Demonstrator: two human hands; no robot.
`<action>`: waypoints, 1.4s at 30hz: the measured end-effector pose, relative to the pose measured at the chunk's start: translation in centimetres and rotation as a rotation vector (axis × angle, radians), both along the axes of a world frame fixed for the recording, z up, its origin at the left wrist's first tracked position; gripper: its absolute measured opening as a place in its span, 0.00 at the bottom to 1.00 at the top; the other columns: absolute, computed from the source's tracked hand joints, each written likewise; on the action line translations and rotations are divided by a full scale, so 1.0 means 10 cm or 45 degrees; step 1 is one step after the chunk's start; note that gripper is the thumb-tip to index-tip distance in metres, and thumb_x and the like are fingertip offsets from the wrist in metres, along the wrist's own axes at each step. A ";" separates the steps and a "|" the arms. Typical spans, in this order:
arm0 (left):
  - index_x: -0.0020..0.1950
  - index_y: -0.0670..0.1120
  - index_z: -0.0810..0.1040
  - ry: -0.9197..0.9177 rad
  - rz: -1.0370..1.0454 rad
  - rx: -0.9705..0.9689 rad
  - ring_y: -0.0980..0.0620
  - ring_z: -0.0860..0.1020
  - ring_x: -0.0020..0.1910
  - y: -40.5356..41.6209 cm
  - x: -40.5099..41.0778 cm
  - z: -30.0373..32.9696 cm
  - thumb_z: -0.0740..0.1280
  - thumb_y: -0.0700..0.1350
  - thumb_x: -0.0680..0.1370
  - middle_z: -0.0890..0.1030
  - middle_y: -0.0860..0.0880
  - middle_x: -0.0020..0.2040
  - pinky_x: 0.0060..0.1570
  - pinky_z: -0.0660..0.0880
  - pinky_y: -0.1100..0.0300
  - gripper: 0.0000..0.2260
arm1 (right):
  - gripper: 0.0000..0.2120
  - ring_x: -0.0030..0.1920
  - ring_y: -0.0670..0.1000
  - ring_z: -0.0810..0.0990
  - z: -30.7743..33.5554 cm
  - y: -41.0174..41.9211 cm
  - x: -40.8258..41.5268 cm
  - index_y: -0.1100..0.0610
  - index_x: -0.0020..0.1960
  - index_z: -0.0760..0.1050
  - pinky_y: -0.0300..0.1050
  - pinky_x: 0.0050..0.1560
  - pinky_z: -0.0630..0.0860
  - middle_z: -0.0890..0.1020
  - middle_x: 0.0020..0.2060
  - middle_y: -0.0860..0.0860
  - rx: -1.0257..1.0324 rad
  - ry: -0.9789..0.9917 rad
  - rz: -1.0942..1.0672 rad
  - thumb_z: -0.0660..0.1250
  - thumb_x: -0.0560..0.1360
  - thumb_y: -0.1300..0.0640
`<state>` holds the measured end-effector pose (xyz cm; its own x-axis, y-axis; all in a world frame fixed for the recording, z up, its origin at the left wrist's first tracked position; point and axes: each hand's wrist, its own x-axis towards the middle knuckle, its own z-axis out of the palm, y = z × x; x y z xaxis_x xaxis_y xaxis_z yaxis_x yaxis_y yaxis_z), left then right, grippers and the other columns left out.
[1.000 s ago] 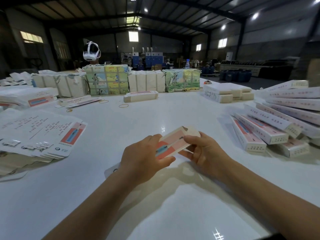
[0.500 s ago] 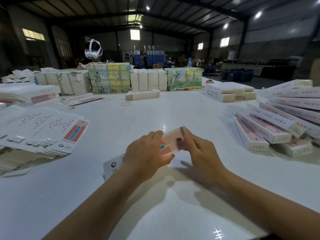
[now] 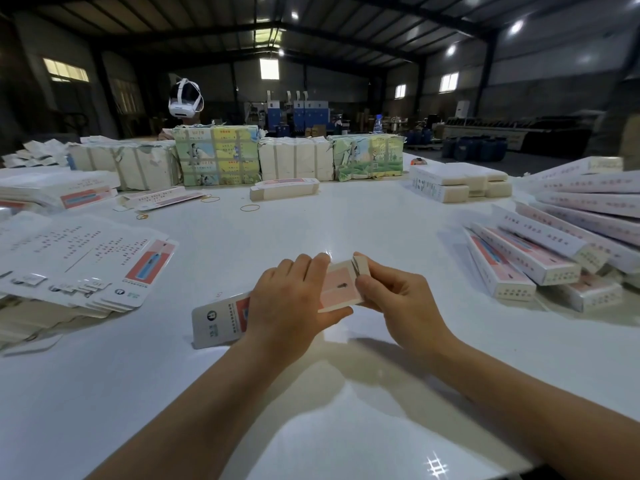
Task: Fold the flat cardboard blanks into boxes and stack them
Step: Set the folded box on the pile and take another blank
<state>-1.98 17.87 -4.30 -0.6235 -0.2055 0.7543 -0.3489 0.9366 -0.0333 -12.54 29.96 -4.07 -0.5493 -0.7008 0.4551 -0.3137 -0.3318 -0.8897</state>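
Mid-fold, centre of the frame, just above the white table. Half-formed box held between both hands, long axis running from lower left to upper right, near end poking out lower left beneath the left wrist, far end up by the right fingertips. Left hand clamped over the box's middle, fingers across the top, thumb underneath. Right hand pinching the small end flap at the upper-right end, fingers curled onto it. Flap end lying directly at the right hand, so tucking it in probably falls to that hand while the left steadies the body. Finished boxes piled at the right of the frame, nearer the right arm; flat blanks fanned at the left, nearer the left arm.
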 end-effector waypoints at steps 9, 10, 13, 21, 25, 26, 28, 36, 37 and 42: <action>0.54 0.39 0.79 -0.027 0.031 -0.017 0.44 0.78 0.33 0.03 -0.01 0.00 0.77 0.60 0.61 0.80 0.43 0.40 0.32 0.75 0.53 0.31 | 0.16 0.54 0.44 0.81 -0.05 -0.01 0.00 0.46 0.61 0.77 0.45 0.58 0.77 0.83 0.53 0.42 0.090 0.103 -0.142 0.59 0.80 0.61; 0.54 0.39 0.79 -0.037 0.045 -0.024 0.44 0.77 0.33 0.04 -0.01 0.00 0.77 0.60 0.61 0.80 0.43 0.40 0.32 0.74 0.54 0.31 | 0.17 0.54 0.41 0.81 -0.06 -0.01 0.00 0.45 0.62 0.76 0.43 0.58 0.77 0.82 0.52 0.38 0.110 0.148 -0.166 0.59 0.80 0.62; 0.54 0.39 0.79 -0.069 0.073 -0.039 0.44 0.77 0.32 0.06 -0.02 0.01 0.76 0.61 0.61 0.80 0.43 0.39 0.31 0.74 0.55 0.32 | 0.20 0.50 0.38 0.80 -0.04 0.01 0.02 0.41 0.61 0.73 0.36 0.54 0.77 0.80 0.44 0.28 0.164 0.261 -0.214 0.58 0.80 0.64; 0.52 0.39 0.80 -0.095 0.168 -0.107 0.45 0.77 0.30 0.15 -0.04 0.02 0.75 0.63 0.62 0.79 0.44 0.36 0.28 0.74 0.57 0.31 | 0.20 0.46 0.47 0.79 -0.10 0.02 0.04 0.53 0.67 0.74 0.35 0.45 0.77 0.83 0.47 0.48 0.249 0.307 -0.304 0.54 0.80 0.64; 0.50 0.39 0.80 -0.085 0.240 -0.138 0.45 0.77 0.28 0.18 -0.06 0.00 0.76 0.59 0.63 0.79 0.44 0.34 0.27 0.73 0.58 0.27 | 0.20 0.38 0.39 0.76 -0.12 -0.01 0.11 0.56 0.72 0.66 0.26 0.42 0.68 0.80 0.43 0.46 0.307 0.587 -0.392 0.55 0.80 0.62; 0.49 0.39 0.80 -0.078 0.256 -0.147 0.46 0.77 0.28 0.19 -0.07 0.00 0.76 0.58 0.63 0.79 0.44 0.34 0.27 0.73 0.59 0.26 | 0.21 0.39 0.39 0.75 -0.13 -0.02 0.13 0.56 0.73 0.65 0.25 0.42 0.67 0.80 0.45 0.47 0.320 0.615 -0.399 0.55 0.81 0.61; 0.48 0.39 0.80 -0.064 0.272 -0.146 0.46 0.76 0.26 0.21 -0.09 0.01 0.75 0.57 0.63 0.78 0.44 0.32 0.25 0.71 0.60 0.24 | 0.22 0.42 0.41 0.74 -0.15 -0.03 0.13 0.56 0.74 0.62 0.24 0.44 0.66 0.80 0.51 0.50 0.334 0.635 -0.405 0.55 0.81 0.61; 0.49 0.41 0.79 -0.050 0.275 0.039 0.46 0.76 0.29 0.19 -0.05 0.12 0.62 0.65 0.67 0.78 0.46 0.35 0.26 0.67 0.61 0.28 | 0.13 0.50 0.39 0.78 -0.07 -0.02 0.07 0.51 0.62 0.72 0.23 0.48 0.69 0.80 0.52 0.32 0.231 0.343 -0.224 0.59 0.80 0.61; 0.52 0.41 0.78 -0.060 0.273 0.093 0.46 0.77 0.32 0.18 -0.03 0.13 0.59 0.66 0.68 0.79 0.46 0.38 0.29 0.66 0.60 0.30 | 0.09 0.48 0.42 0.78 -0.07 -0.02 0.07 0.53 0.58 0.74 0.26 0.46 0.70 0.80 0.50 0.34 0.205 0.339 -0.243 0.60 0.80 0.61; 0.64 0.49 0.66 -0.105 0.360 0.133 0.52 0.74 0.45 0.14 -0.05 0.08 0.54 0.70 0.72 0.76 0.51 0.53 0.38 0.64 0.61 0.30 | 0.15 0.41 0.38 0.77 -0.09 -0.04 0.12 0.54 0.65 0.76 0.26 0.45 0.68 0.83 0.47 0.43 0.220 0.539 -0.397 0.60 0.80 0.58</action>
